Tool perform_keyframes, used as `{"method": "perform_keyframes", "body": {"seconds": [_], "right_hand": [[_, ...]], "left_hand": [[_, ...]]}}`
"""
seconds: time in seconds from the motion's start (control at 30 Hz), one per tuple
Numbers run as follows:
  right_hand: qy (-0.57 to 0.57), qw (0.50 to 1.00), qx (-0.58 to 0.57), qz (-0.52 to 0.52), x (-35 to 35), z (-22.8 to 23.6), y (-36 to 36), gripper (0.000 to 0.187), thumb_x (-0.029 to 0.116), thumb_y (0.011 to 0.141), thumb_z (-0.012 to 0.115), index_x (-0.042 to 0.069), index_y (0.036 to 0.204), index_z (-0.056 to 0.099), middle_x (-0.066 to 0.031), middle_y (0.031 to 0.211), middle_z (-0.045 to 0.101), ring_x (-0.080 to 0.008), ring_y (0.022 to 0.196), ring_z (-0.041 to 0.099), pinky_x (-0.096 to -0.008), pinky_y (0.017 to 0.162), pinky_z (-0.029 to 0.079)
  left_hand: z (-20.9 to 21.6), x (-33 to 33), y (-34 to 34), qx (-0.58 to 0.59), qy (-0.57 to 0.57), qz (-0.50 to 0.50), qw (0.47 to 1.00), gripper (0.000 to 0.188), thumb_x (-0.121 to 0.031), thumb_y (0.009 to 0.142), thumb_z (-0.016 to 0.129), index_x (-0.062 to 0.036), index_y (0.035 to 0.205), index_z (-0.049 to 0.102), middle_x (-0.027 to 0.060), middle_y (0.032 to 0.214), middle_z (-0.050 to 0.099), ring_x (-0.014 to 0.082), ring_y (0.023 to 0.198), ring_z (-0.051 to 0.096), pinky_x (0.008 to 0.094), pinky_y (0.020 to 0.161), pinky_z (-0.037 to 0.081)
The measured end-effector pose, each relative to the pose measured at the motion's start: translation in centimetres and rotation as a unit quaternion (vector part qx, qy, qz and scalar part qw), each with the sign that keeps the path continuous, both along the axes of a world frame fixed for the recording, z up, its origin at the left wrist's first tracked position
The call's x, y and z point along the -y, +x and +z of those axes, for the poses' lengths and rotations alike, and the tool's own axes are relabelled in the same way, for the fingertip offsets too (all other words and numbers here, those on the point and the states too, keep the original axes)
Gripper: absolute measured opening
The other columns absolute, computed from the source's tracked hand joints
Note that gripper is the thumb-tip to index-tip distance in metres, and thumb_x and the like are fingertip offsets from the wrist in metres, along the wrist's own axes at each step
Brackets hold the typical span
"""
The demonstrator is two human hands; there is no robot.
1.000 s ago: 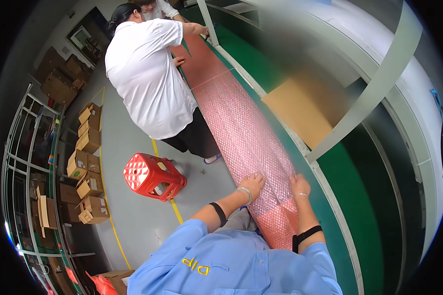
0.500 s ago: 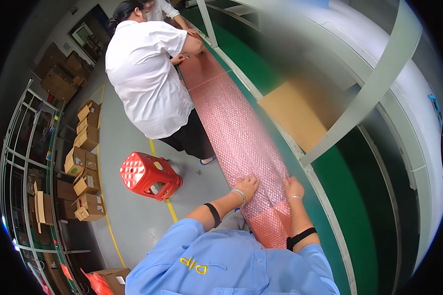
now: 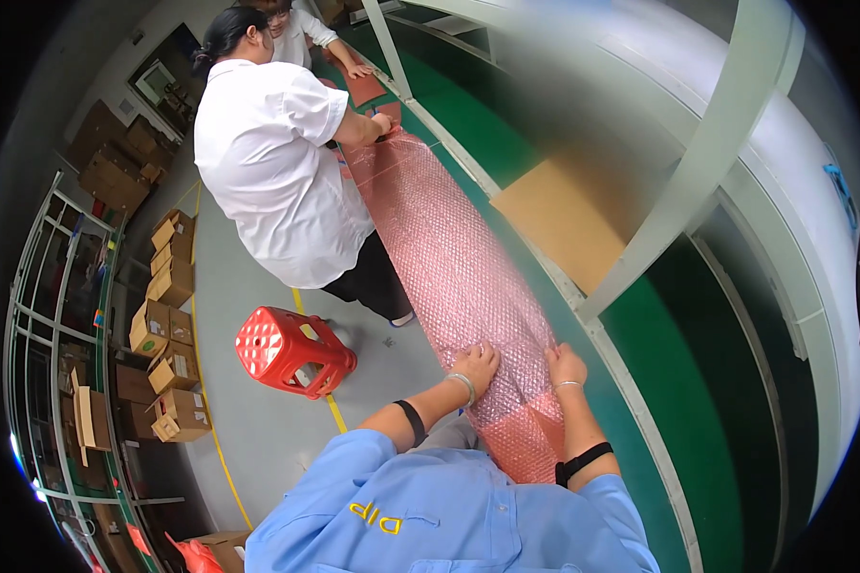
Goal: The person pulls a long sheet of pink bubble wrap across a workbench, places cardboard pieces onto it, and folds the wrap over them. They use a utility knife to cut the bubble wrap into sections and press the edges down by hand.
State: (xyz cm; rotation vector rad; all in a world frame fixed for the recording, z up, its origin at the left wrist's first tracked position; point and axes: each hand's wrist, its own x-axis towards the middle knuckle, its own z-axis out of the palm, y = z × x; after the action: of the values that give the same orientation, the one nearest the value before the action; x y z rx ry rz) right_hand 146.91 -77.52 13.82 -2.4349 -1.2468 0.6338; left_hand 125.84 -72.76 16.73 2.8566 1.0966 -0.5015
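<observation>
Biggest thing here is the green workbench (image 3: 698, 382) with its pale metal frame (image 3: 707, 162), running along the right side. A flat piece of brown cardboard (image 3: 564, 215) lies on it, past the frame's upright.

Stretched along the bench's near edge is a long sheet of pink bubble wrap (image 3: 449, 258), reaching from the wearer's end up to a co-worker in a white shirt (image 3: 272, 162) at the far end. That co-worker's hand (image 3: 384, 124) is on the far end of the sheet; can't tell how it's gripping.

On the grey floor (image 3: 258, 382) there's a red plastic stool (image 3: 287, 351) tipped on its side, just left of the wrap, and rows of small cardboard boxes (image 3: 167, 329) beside a wire rack (image 3: 57, 315) at the left.

The wearer, in blue sleeves, has both hands on the near end of the wrap. The left hand (image 3: 473, 368) lies flat with fingers spread, pressing down on the sheet. The right hand (image 3: 566, 366) sits just beside it at the sheet's bench-side edge, fingers curled over the wrap, looks like it's pinching the edge but I can't say for sure.
</observation>
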Motion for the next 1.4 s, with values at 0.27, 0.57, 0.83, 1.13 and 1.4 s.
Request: {"method": "perform_keyframes", "body": {"seconds": [0.27,0.57,0.83,1.13,1.4], "right_hand": [[-0.001,1.0,-0.005,-0.001,0.0,0.51,-0.13,0.033,0.04,0.08,0.06,0.007,0.087,0.06,-0.0155,0.083,0.066,-0.0358,0.08,0.062,-0.0448,0.069,0.048],[0.0,1.0,-0.011,-0.001,0.0,0.54,-0.09,0.032,0.039,0.081,0.06,0.008,0.086,0.06,-0.0146,0.084,0.066,-0.0347,0.08,0.063,-0.044,0.07,0.048],[0.003,1.0,-0.013,0.001,0.09,0.45,0.03,0.032,0.04,0.08,0.06,0.008,0.086,0.06,-0.0132,0.084,0.066,-0.0338,0.08,0.063,-0.0436,0.069,0.048],[0.028,0.999,-0.022,0.002,0.11,0.26,0.13,0.032,0.04,0.08,0.06,0.007,0.083,0.059,-0.0142,0.081,0.066,-0.0349,0.078,0.062,-0.0443,0.068,0.048],[0.02,1.0,-0.016,0.003,0.09,0.65,0.09,0.032,0.04,0.08,0.06,0.008,0.083,0.059,-0.0153,0.079,0.065,-0.0361,0.076,0.062,-0.0455,0.066,0.048]], "left_hand": [[-0.12,-0.1,-0.02,0.0,0.006,-0.007,1.0,0.047,-0.018,0.086,0.044,-0.0027,0.13,0.04,0.022,0.134,0.038,0.0341,0.108,0.049,0.0489,0.081,0.047],[-0.2,-0.05,0.06,-0.014,0.024,-0.021,0.999,0.048,-0.019,0.086,0.044,-0.0012,0.13,0.039,0.0226,0.134,0.038,0.0344,0.106,0.05,0.0483,0.079,0.048],[-0.12,-0.01,0.19,-0.021,0.033,-0.028,0.999,0.049,-0.019,0.085,0.045,-0.0004,0.13,0.039,0.0236,0.132,0.039,0.0347,0.103,0.051,0.0485,0.076,0.049],[-0.17,-0.03,0.3,-0.025,0.05,-0.04,0.998,0.048,-0.02,0.085,0.044,-0.0002,0.129,0.04,0.0237,0.132,0.04,0.0343,0.101,0.052,0.0491,0.073,0.05],[-0.08,0.24,0.26,-0.027,0.05,-0.042,0.997,0.048,-0.019,0.086,0.044,-0.0007,0.13,0.04,0.0235,0.133,0.039,0.034,0.1,0.052,0.0493,0.072,0.05]]}}
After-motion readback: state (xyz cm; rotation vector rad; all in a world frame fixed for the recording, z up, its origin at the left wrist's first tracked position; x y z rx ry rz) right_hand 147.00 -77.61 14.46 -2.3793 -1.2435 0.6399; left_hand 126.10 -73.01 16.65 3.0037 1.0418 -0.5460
